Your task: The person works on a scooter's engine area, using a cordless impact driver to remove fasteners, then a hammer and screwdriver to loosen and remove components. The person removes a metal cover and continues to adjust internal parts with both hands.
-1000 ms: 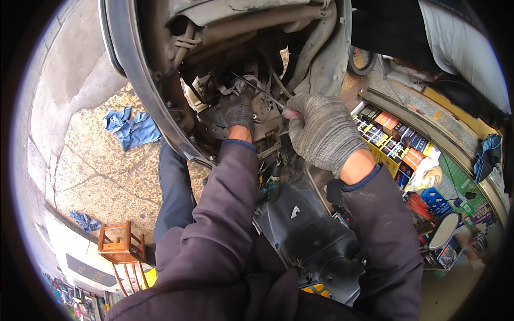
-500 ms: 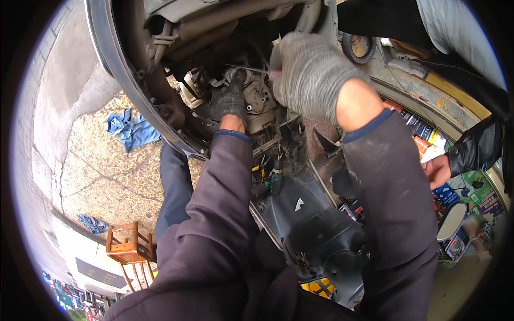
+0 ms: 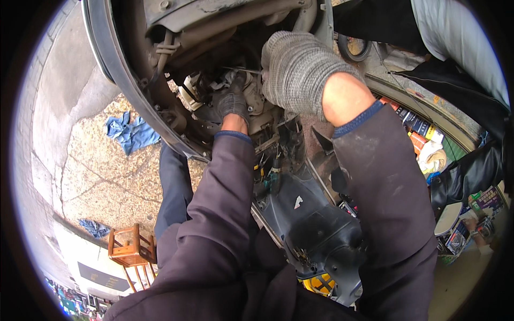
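Observation:
My right hand (image 3: 300,75), in a grey knitted glove, is closed around a tool with a thin metal shaft (image 3: 247,70), which looks like a screwdriver; its handle is hidden in the fist. The shaft points left into the open engine bay of a vehicle. Deep in that bay my left hand (image 3: 231,103), in a darker, dirty glove, reaches against a pale metal engine part (image 3: 257,100) near the shaft's tip. Its fingers are bent at the part, and what they grip is hidden. A curved dark body rim (image 3: 126,91) runs along the bay's left side.
Black plastic panels (image 3: 321,230) lie below the bay. On the left ground are a blue cloth (image 3: 131,132) and a wooden stool (image 3: 131,246). At right, another person's black sleeve (image 3: 466,174) reaches over coloured boxes (image 3: 420,128). A tyre (image 3: 354,48) lies behind my right hand.
My right fist has shifted slightly left with the tool. My left hand stays at the engine part. The other person's arm has moved lower, and their hand no longer shows clearly.

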`<action>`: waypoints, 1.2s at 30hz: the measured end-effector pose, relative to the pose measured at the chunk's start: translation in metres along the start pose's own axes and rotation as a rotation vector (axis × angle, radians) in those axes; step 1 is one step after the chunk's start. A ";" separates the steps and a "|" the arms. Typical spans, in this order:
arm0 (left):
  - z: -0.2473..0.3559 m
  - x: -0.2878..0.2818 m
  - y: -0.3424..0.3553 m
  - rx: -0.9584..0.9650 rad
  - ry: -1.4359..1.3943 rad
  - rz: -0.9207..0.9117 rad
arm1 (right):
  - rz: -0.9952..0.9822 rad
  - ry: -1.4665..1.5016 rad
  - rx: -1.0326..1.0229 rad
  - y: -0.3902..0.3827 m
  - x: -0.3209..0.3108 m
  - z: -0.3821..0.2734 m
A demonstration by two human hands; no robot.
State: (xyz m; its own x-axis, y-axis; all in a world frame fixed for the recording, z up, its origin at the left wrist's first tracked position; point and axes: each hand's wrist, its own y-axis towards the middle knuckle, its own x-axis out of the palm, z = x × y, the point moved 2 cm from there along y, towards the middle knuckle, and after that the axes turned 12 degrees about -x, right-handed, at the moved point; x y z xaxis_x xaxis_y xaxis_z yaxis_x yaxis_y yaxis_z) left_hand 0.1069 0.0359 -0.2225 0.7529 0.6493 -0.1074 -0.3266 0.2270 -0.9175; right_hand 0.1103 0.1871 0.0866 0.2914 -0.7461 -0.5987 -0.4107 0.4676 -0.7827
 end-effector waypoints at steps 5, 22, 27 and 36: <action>0.023 -0.005 -0.034 -0.066 -0.031 -0.010 | 0.055 0.100 0.022 -0.013 0.006 0.008; -0.045 0.003 0.036 0.143 -0.279 -0.211 | -0.004 0.019 0.081 -0.021 0.040 0.008; -0.038 0.012 -0.010 0.008 -0.291 -0.151 | 0.049 0.090 0.071 -0.026 0.033 0.005; -0.023 0.009 -0.035 -0.240 -0.422 -0.211 | 0.137 -0.049 0.010 -0.029 0.040 0.003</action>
State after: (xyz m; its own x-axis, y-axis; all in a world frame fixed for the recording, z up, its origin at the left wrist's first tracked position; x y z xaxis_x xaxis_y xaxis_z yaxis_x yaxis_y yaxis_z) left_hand 0.1383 0.0174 -0.2002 0.4765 0.8543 0.2074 -0.0151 0.2438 -0.9697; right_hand 0.1369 0.1452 0.0848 0.2750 -0.6510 -0.7075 -0.4409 0.5685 -0.6946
